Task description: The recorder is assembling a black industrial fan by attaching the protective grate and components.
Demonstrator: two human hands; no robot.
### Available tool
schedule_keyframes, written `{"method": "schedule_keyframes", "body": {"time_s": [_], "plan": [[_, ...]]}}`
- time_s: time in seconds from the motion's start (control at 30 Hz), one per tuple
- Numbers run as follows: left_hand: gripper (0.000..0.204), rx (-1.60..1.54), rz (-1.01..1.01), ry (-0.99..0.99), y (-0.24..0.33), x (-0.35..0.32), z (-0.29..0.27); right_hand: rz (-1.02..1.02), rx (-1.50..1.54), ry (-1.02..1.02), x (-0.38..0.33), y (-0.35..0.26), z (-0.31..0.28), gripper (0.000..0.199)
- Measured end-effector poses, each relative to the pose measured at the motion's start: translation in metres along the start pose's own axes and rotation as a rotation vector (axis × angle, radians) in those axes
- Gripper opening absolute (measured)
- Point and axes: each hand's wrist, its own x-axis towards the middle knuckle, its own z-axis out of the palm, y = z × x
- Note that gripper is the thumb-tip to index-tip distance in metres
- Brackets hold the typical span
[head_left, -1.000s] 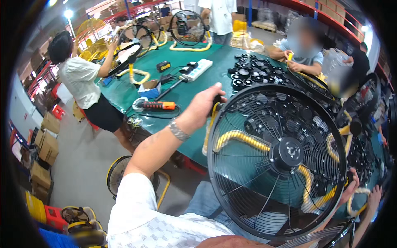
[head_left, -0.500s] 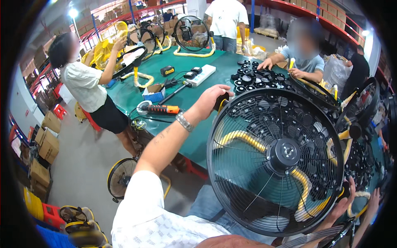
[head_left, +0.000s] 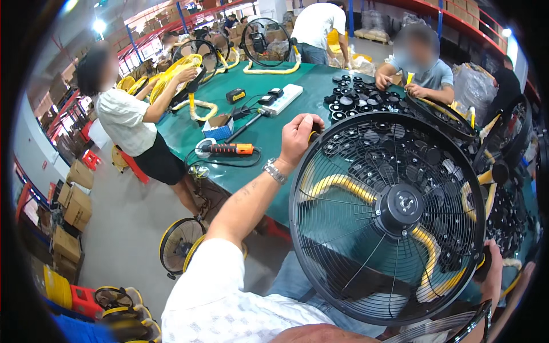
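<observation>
Big round black wire fan cage (head_left: 389, 217) with a black hub and a curved yellow tube frame showing through it stands upright on edge at the near side of the green worktop (head_left: 269, 134), face turned to the wearer, probably so the hub and grille can be got at. The left hand (head_left: 297, 137) steadies it at the upper left rim: fingers wrapped shut around a black-and-yellow knob or handle there, metal watch on the wrist. The right hand (head_left: 494, 266) sits behind the lower right rim; only knuckles show through the wires, apparently bracing that side, but whether its fingers clamp the rim I cannot tell.

An orange-and-black power screwdriver (head_left: 226, 149) lies on its cord just left of the cage, within reach of the left hand. Black round caps (head_left: 354, 100) are spread on the worktop behind the cage, partly screened by its wires. A white power strip (head_left: 283, 98) lies further back.

The bottom of the cage is cut off by the wearer's shirt, and the base of the frame is hidden.
</observation>
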Motion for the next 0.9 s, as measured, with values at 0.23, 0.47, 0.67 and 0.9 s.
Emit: {"method": "schedule_keyframes", "body": {"time_s": [0.23,0.47,0.67,0.9], "plan": [[0.034,0.068,-0.323,-0.097,0.032,0.016,-0.014,-0.951,-0.548,0.131,-0.024,0.016,0.004,0.046],[0.053,0.372,-0.611,-0.207,0.036,0.036,-0.006,-1.326,-0.989,0.169,-0.011,0.027,-0.004,0.037],[0.032,0.141,-0.029,-0.025,-0.002,0.001,-0.005,-0.163,-0.348,-0.285,0.019,-0.019,-0.02,0.033],[0.029,0.05,-0.266,-0.137,0.021,0.016,-0.014,-0.581,-0.377,0.142,0.008,-0.008,-0.011,0.045]]}}
